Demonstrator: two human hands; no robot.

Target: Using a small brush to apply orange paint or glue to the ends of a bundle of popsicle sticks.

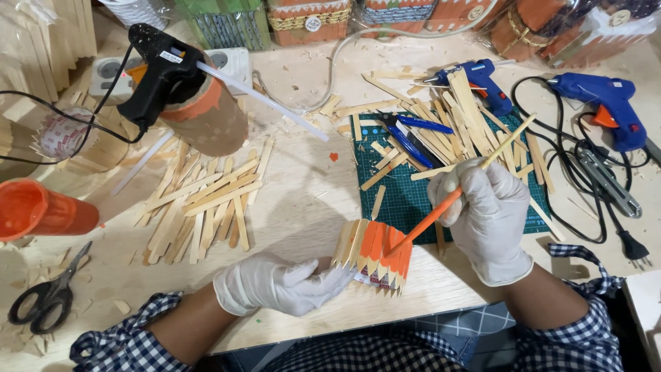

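Note:
My left hand (275, 282), in a white glove, holds a small round container (372, 257) clad in pointed wooden sticks, part orange and part bare wood, tipped on its side near the table's front edge. My right hand (485, 213), also gloved, grips a long thin stick (475, 176) whose lower half is orange. The stick's orange tip touches the container's painted sticks.
A green cutting mat (406, 200) carries loose wooden sticks and blue cutters (413, 134). Two blue glue guns (606, 103) with cables lie at right. A black glue gun (162, 72) rests on a stick-clad jar. More sticks (200, 210), an orange tube (41, 210) and black scissors (48, 296) are at left.

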